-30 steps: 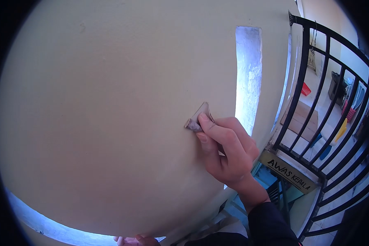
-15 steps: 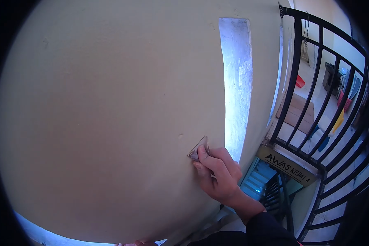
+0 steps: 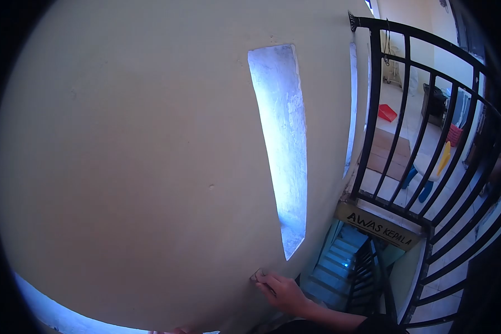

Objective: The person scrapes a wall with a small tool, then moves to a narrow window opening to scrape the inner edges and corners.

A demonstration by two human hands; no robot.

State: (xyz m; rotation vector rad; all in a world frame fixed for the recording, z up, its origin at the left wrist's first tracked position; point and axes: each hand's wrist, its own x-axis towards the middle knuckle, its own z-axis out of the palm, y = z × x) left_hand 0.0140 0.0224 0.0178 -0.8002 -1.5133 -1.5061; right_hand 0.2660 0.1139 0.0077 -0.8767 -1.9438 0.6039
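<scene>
My right hand (image 3: 284, 292) presses a small folded piece of sandpaper (image 3: 258, 275) against a cream-painted wall (image 3: 139, 156), low down near the wall's lower edge. A dark sleeve covers my right forearm. A sliver of my left hand (image 3: 175, 331) shows at the very bottom of the view; what it holds cannot be seen. A small bump (image 3: 210, 187) marks the wall above and left of the sandpaper.
A bare whitish unpainted strip (image 3: 281, 145) runs down the wall. A black metal railing (image 3: 406, 122) stands to the right, with a sign reading "AWAS KEPALA" (image 3: 378, 225) below it. Stairs (image 3: 334, 259) drop beneath the sign. Beyond the railing lie tiled floor, cardboard and a red dustpan (image 3: 387, 113).
My right hand has slid the sandpaper down the wall, from mid-height to near the bottom edge. The view has shifted, so the whitish strip and railing now sit further left.
</scene>
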